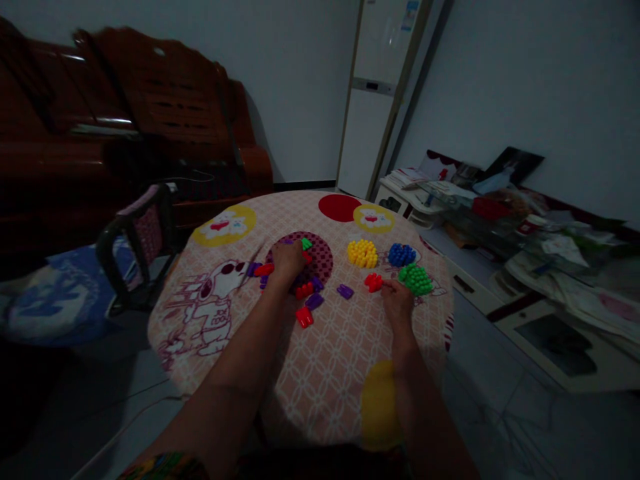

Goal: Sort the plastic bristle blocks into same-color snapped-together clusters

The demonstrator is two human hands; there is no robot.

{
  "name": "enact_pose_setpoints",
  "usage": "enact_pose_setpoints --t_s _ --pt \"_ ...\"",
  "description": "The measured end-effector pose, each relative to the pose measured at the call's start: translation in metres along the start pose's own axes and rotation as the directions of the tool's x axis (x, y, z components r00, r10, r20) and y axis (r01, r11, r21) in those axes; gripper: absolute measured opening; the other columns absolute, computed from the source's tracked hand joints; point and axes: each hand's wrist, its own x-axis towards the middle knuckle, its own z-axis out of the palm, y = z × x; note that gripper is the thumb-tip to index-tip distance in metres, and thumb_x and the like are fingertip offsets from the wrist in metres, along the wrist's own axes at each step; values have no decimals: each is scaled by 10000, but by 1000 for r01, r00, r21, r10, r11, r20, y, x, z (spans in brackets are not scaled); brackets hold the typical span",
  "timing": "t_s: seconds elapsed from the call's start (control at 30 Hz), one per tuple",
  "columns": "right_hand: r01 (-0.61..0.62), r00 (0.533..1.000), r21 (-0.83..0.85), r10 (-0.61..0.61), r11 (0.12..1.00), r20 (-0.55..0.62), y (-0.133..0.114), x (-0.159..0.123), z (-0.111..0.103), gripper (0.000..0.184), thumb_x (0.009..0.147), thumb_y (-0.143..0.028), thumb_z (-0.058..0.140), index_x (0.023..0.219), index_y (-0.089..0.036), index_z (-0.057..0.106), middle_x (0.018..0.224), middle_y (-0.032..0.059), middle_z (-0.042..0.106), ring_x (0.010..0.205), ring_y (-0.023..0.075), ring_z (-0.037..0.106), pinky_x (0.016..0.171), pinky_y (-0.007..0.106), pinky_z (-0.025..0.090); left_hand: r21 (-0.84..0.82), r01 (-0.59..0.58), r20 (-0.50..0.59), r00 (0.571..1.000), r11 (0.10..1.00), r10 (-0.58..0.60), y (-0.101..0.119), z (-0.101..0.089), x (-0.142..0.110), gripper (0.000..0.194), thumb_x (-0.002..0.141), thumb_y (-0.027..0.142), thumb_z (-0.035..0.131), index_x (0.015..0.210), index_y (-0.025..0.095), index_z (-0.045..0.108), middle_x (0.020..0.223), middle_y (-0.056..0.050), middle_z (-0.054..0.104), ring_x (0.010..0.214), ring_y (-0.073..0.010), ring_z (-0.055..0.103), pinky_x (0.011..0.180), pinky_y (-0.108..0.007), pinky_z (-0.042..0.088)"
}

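My left hand point(287, 261) reaches into a loose pile of small red, purple and green plastic blocks. Its fingertips are hidden behind the back of the hand. A green block point(306, 243) lies just beyond it, and a purple block point(314, 301) and a red block point(305, 317) lie on its near side. My right hand point(399, 303) is closed at the fingertips on the edge of a red knobbly block point(373, 283) at table level. Beside that hand sits a green block cluster point(415, 279). A lone purple block point(345, 291) lies between the hands.
A yellow block cluster point(363, 253) and a blue block cluster point(401, 255) stand behind my right hand. Everything rests on a round table with a patterned cloth point(320, 380). A chair point(135, 240) is at the left, a cluttered cabinet point(500, 280) at the right.
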Motion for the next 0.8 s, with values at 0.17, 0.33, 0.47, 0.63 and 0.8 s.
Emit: enact_pose_setpoints --t_s 0.17,0.33,0.47,0.63,0.8 --pt "2 1000 2 -2 1000 11 3 2 2 374 790 -350 491 939 -184 792 857 71 776 784 229 661 716 314 456 -101 -91 -54 995 991 86 11 -5 -6 344 904 230 538 1227 147 621 1120 -165 736 1096 -307 666 969 -406 439" --pt "8 1000 18 -8 1000 7 2 0 1 366 794 -353 502 933 -181 793 862 73 776 755 230 650 702 318 462 -378 -356 -115 934 854 339 53 -13 -22 221 878 192 596 1087 190 668 1057 -87 744 958 -224 680 822 -303 490" --pt "6 1000 18 -6 1000 6 -2 -1 -1 360 784 -320 496 930 -181 795 860 72 774 772 230 657 719 315 465 -480 -514 -130 843 711 522 84 -5 -35 185 842 159 632 1014 188 693 978 -54 739 865 -186 677 804 -284 504" --pt "7 1000 -13 -7 1000 7 -6 -1 -4 364 797 -296 473 932 -195 796 860 62 774 789 224 661 732 308 466 -399 -588 -137 797 704 588 95 9 -42 237 852 111 576 1018 209 713 1018 -61 718 935 -199 663 810 -285 502" --pt "-2 1000 -17 2 1000 15 -8 -1 -5 350 799 -300 493 938 -192 796 864 71 774 789 225 666 717 305 458 -328 -691 -182 715 644 675 100 25 -43 139 861 190 615 944 205 725 990 -86 689 1017 -237 627 811 -302 493"
